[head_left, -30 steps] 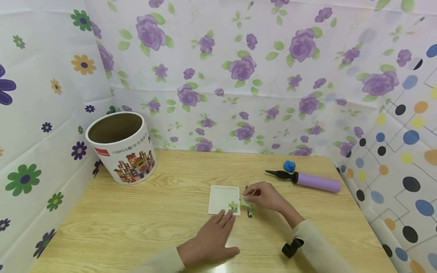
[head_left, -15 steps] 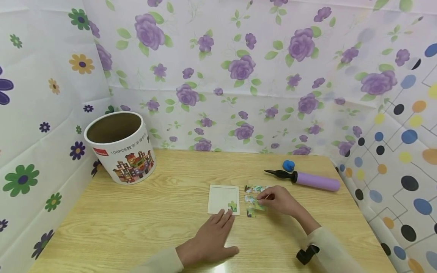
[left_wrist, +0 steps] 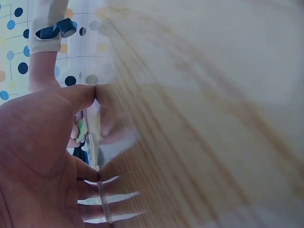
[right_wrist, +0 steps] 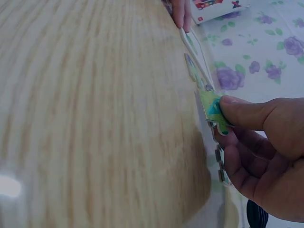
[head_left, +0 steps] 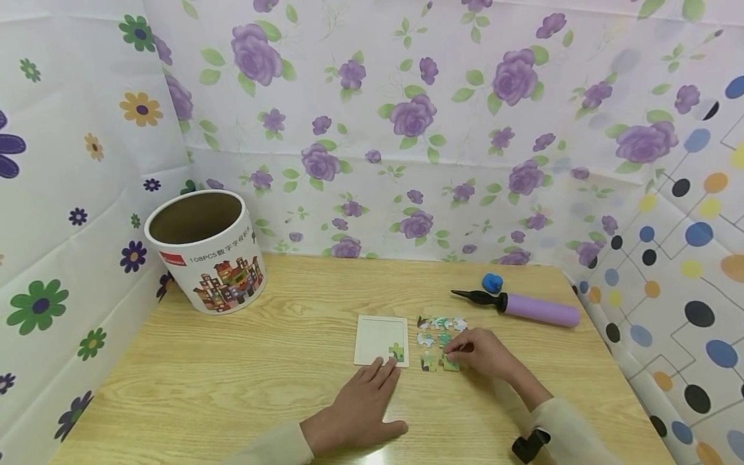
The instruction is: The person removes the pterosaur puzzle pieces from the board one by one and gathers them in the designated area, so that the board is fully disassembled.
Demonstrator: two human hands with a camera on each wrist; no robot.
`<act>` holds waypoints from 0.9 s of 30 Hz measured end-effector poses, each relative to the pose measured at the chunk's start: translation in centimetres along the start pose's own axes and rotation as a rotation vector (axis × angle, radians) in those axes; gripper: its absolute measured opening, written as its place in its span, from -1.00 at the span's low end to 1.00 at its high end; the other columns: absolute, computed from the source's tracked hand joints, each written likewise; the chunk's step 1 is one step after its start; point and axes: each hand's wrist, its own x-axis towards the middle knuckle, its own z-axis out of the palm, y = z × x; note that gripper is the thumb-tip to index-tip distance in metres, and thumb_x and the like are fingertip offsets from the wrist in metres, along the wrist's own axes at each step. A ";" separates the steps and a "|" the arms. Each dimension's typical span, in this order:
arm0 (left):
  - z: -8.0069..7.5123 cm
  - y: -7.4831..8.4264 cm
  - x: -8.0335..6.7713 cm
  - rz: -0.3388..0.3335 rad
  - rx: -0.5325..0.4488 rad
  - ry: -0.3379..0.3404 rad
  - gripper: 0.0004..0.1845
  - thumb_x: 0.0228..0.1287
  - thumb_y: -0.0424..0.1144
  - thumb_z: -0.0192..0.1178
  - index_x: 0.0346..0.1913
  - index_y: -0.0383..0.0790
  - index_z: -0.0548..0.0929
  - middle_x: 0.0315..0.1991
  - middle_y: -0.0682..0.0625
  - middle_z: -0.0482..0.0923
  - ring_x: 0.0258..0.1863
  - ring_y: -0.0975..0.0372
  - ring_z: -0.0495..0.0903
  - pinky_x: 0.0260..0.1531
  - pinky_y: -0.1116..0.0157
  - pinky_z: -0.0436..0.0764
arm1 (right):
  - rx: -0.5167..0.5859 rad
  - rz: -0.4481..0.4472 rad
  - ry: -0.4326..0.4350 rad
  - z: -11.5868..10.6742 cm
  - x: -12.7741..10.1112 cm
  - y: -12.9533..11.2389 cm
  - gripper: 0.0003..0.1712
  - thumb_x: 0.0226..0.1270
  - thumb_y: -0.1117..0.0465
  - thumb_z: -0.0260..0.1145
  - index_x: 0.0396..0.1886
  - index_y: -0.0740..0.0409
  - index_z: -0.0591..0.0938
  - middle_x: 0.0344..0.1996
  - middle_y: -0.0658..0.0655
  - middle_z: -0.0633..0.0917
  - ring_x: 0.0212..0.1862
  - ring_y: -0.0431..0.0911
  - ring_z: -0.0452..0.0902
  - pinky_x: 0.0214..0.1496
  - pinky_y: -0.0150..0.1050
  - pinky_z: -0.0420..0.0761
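A square white puzzle tray (head_left: 372, 337) lies on the table, with one green jigsaw piece (head_left: 396, 352) in its near right corner. My left hand (head_left: 361, 405) lies with straight fingers on the tray's near edge; in the left wrist view its palm (left_wrist: 35, 152) faces the camera and the fingertips reach the rim. Right of the tray, my right hand (head_left: 487, 355) pinches a green jigsaw piece (right_wrist: 212, 105) between thumb and fingers, seen tilted in the right wrist view. Several other jigsaw pieces (head_left: 426, 339) lie in loose rows between tray and right hand.
A large white bucket (head_left: 215, 265) with a printed toy-block picture stands at the back left. At the back right lie a purple hand pump (head_left: 540, 309) with a black nozzle and a small blue toy (head_left: 492, 282). Patterned cloth walls (head_left: 372, 194) border the table.
My right hand has moved right and nearer to me with the green jigsaw piece, from the tray's right side, uncovering the loose pieces. My left hand has stayed on the tray edge.
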 end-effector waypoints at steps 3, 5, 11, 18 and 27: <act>0.0 0.0 0.0 -0.003 -0.009 -0.004 0.00 0.43 0.47 -0.15 0.61 -0.27 0.14 0.64 -0.14 -0.02 0.62 -0.03 0.00 0.51 0.04 0.17 | -0.024 -0.011 0.000 0.3 0.0 0.0 -0.89 0.36 0.14 0.44 -0.17 -0.10 0.84 -0.21 -0.13 0.78 -0.27 -0.31 0.61 -0.27 -0.34 0.60; 0.0 0.0 0.0 -0.005 -0.013 -0.006 0.00 0.43 0.47 -0.15 0.61 -0.27 0.14 0.64 -0.14 -0.02 0.62 -0.03 0.00 0.51 0.04 0.17 | -0.039 -0.015 0.006 0.4 0.1 0.0 -0.89 0.36 0.15 0.45 -0.18 -0.10 0.84 -0.21 -0.13 0.79 -0.25 -0.32 0.62 -0.26 -0.35 0.61; -0.1 0.1 0.0 -0.013 -0.024 -0.011 0.00 0.42 0.46 -0.13 0.61 -0.26 0.14 0.64 -0.14 -0.01 0.62 -0.03 0.00 0.51 0.05 0.16 | -0.059 -0.024 0.022 0.8 0.3 0.0 -0.90 0.33 0.19 0.47 -0.21 -0.10 0.85 -0.25 -0.16 0.78 -0.25 -0.34 0.60 -0.24 -0.36 0.60; -0.2 0.2 0.0 -0.015 -0.040 -0.014 0.00 0.43 0.45 -0.11 0.61 -0.26 0.13 0.64 -0.14 -0.02 0.62 -0.03 -0.02 0.52 0.04 0.15 | -0.073 -0.026 0.028 1.0 0.3 -0.3 -0.90 0.33 0.19 0.47 -0.22 -0.09 0.85 -0.25 -0.16 0.78 -0.24 -0.32 0.60 -0.24 -0.36 0.60; -0.2 0.1 -0.1 -0.013 -0.039 -0.020 0.00 0.43 0.46 -0.12 0.62 -0.25 0.12 0.65 -0.13 -0.04 0.62 -0.03 -0.03 0.51 0.03 0.16 | -0.076 -0.029 0.033 0.8 0.5 -0.8 -0.92 0.32 0.18 0.49 -0.22 -0.09 0.84 -0.29 -0.18 0.76 -0.28 -0.32 0.60 -0.24 -0.34 0.61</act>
